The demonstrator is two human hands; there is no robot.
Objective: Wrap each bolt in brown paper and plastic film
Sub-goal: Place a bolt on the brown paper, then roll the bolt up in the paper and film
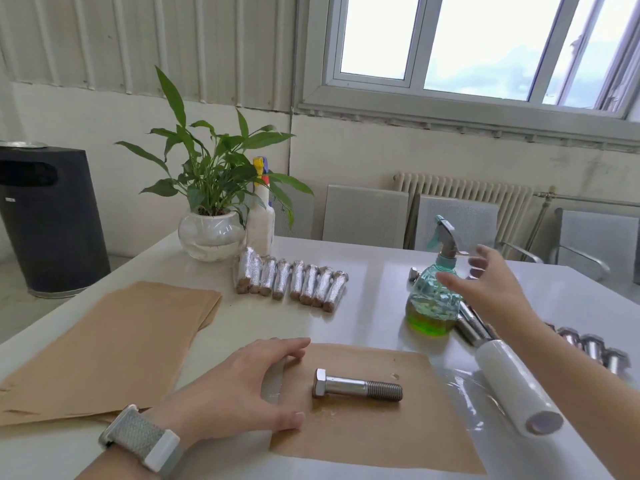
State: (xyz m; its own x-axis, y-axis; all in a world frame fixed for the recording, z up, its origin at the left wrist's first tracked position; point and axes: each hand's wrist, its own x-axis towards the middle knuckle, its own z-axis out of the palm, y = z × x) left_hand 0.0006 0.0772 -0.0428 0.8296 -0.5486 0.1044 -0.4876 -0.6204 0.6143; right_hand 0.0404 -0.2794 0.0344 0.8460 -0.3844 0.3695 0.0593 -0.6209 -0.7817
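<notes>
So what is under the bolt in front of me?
A single sheet of brown paper lies under the bolt, flat on the table. The left hand covers the sheet's left edge.

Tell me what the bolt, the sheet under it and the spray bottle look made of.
Bolt: bright metal, probably steel, with a shiny shank and darker thread. Sheet: matte brown paper. Spray bottle: clear greenish plastic, it seems; liquid shows through.

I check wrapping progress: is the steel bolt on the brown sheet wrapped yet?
Not wrapped: the steel hex bolt lies bare on the flat brown paper sheet.
</notes>
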